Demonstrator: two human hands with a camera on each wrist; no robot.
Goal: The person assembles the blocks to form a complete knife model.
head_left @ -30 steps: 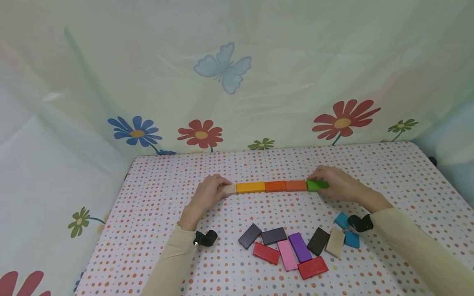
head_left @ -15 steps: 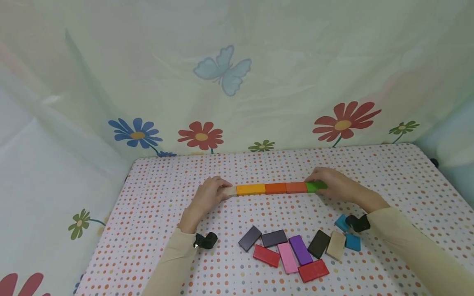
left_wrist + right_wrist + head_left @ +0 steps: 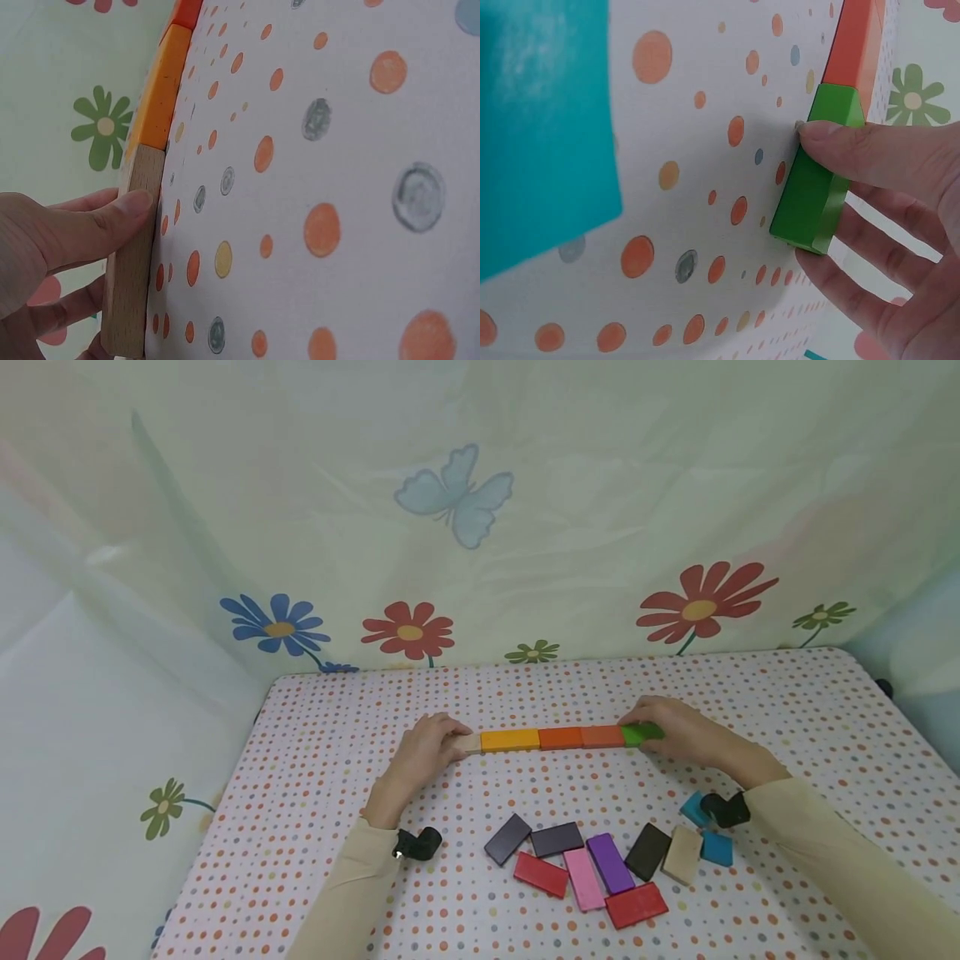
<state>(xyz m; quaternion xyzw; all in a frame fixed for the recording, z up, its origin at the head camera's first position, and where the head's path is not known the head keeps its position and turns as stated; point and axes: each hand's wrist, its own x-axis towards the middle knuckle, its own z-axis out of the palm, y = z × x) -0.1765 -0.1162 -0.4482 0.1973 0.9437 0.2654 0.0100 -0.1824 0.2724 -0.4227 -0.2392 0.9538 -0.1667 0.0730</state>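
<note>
A row of blocks lies end to end across the table. At its left end my left hand (image 3: 427, 748) grips a plain wood block (image 3: 137, 262), thumb on the near side and fingers behind. A yellow block (image 3: 510, 741) touches it, followed by an orange block (image 3: 560, 738) and a lighter orange-red block (image 3: 603, 737). My right hand (image 3: 686, 735) holds the green block (image 3: 815, 187) at the right end, its thumb on the near face and the other fingers around the far side and outer end. In the right wrist view the green block meets the orange-red one.
Nearer me lie loose blocks: two dark grey (image 3: 507, 839), two red (image 3: 636, 905), a pink (image 3: 584, 878), a purple (image 3: 611, 862), a black (image 3: 647, 852), a beige (image 3: 682, 854) and two blue (image 3: 717, 848). A printed curtain (image 3: 570, 527) stands behind the dotted table (image 3: 360, 702).
The right hand has shifted very slightly left with the green block, against the row's end. The left hand stays on the wood block, and the loose blocks have not moved.
</note>
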